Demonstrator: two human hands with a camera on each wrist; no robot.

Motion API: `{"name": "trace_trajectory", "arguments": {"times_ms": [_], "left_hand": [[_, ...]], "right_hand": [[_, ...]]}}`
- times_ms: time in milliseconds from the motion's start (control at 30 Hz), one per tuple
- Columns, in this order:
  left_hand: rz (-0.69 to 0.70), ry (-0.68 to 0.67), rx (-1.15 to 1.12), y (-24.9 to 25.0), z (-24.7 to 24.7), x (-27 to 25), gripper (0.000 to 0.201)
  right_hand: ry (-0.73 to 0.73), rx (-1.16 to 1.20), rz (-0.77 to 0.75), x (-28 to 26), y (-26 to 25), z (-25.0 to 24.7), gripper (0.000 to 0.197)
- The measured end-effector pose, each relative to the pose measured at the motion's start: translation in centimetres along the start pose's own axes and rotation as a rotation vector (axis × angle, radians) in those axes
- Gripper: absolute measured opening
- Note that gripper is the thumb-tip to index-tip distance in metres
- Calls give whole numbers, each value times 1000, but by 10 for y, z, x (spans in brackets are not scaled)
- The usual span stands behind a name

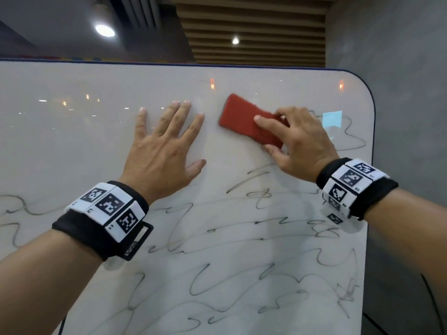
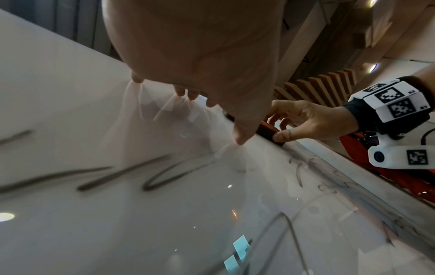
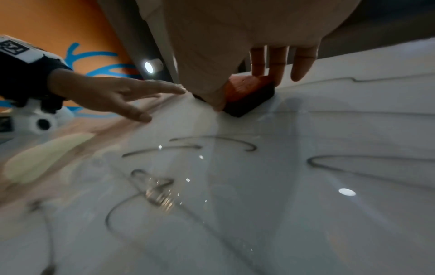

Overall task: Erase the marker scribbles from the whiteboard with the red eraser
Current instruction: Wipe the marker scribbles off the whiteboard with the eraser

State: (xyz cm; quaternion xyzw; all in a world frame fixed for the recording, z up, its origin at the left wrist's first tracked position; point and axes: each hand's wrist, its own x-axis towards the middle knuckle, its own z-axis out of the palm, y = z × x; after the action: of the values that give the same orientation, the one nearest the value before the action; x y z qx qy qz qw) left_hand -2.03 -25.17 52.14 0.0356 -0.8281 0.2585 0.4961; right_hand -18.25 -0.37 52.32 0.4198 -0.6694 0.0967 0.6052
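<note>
The right hand (image 1: 300, 143) grips the red eraser (image 1: 244, 119) by its lower end, thumb on one long side and fingers over the other, pressing it flat against the whiteboard (image 1: 72, 146) near the top right corner. The left hand (image 1: 164, 151) lies flat just beside it, fingers spread and straight. Grey scribbles (image 1: 217, 274) cover the lower half and right edge; none form readable words. The wristbands (image 1: 108, 213) carry square black-and-white code tags.

A slatted brown wooden ceiling panel (image 1: 254, 27) runs overhead, with a small round ceiling light (image 1: 235, 40) set in it and a larger round lamp (image 1: 104, 30) to its left. A grey concrete wall (image 1: 399, 68) stands at right.
</note>
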Motion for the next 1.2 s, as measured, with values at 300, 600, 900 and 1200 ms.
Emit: {"name": "trace_trajectory", "arguments": {"times_ms": [300, 600, 900, 1200], "left_hand": [[51, -24, 1, 12, -2, 12, 91], [59, -64, 11, 18, 1, 15, 94], [66, -93, -4, 23, 1, 14, 95], [137, -38, -47, 35, 4, 31, 111]], "right_hand": [[-39, -22, -210, -20, -10, 12, 50], [-50, -32, -173, -24, -16, 16, 52], [-45, -29, 99, -25, -22, 13, 56], [-127, -129, 20, -20, -5, 0, 57]]}}
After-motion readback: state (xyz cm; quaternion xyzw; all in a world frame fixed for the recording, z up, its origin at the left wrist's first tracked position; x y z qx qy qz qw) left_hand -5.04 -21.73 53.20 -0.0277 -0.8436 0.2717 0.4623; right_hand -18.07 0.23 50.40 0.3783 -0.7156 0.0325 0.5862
